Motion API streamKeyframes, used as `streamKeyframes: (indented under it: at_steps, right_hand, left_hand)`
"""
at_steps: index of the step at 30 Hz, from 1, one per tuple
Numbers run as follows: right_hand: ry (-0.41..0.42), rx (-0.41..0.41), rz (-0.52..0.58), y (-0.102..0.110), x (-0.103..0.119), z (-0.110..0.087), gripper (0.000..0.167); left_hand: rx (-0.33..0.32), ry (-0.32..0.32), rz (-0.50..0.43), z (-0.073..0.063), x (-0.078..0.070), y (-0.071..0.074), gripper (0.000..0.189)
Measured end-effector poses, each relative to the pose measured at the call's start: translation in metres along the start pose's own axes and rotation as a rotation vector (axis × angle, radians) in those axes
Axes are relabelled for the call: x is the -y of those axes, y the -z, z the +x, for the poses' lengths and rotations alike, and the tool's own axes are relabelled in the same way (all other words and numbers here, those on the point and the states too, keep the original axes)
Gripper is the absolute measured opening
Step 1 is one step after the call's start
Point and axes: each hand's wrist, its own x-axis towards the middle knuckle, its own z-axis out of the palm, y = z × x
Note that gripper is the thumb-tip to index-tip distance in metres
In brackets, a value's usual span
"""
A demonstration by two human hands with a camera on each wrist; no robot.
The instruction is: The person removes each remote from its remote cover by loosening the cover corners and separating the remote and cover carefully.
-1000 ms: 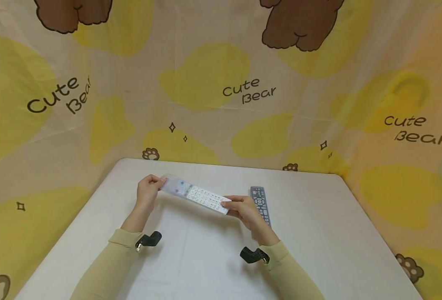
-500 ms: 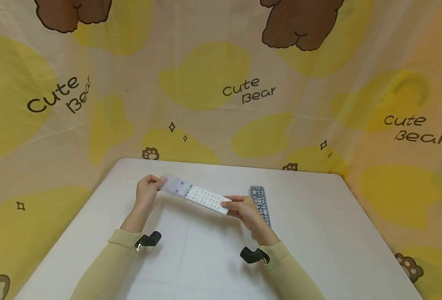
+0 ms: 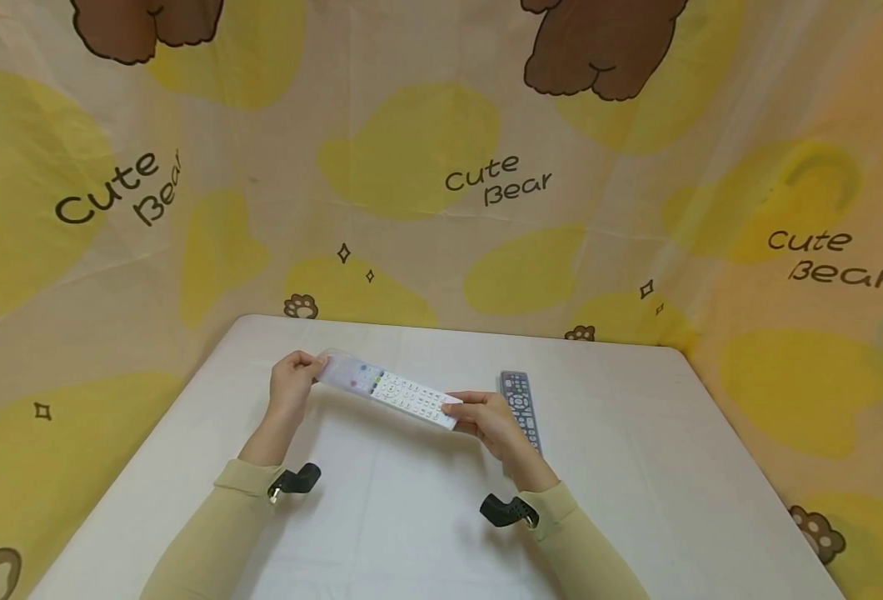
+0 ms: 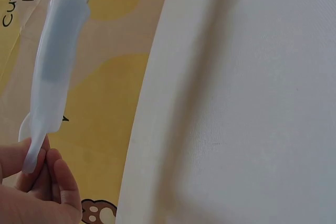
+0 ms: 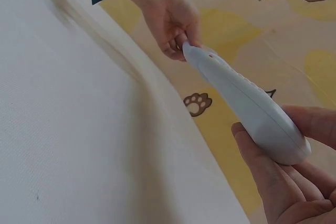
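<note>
A white remote control [image 3: 413, 398] is held above the table, slanting down from left to right in the head view. A translucent sleeve [image 3: 346, 372] covers its left part, while the keypad on the right part is bare. My left hand [image 3: 291, 385] pinches the sleeve's loose end between thumb and fingers. In the left wrist view, the sleeve [image 4: 55, 72] hangs past the remote's end and narrows to a flap in the fingers. My right hand [image 3: 490, 418] grips the remote's bare end, thumb on top. Fingers support the remote [image 5: 252, 111] from below in the right wrist view.
A dark grey remote control [image 3: 518, 400] lies on the white table [image 3: 621, 483], partly behind the right hand. A patterned curtain [image 3: 411, 167] stands along the table's back and both sides. Black wrist cameras [image 3: 299, 478] sit at both cuffs.
My left hand has shifted slightly left with the sleeve, and a little more of the remote shows, including a coloured button row. The right hand stays in place.
</note>
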Motion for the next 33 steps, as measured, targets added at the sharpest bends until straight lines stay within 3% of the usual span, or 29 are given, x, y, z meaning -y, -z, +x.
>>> streamKeyframes:
  at_steps: [24,33]
  right_hand:
    - [-0.020,-0.018,0.011,0.0007,-0.0005,0.0000,0.040]
    - [0.007,0.003,0.010,0.0022,-0.0025,0.0016,0.040]
  left_hand:
    - [-0.019,-0.013,0.025,0.0056,0.0050,0.0027,0.016]
    - [-0.021,-0.009,0.008,0.0065,0.0037,0.0032,0.015]
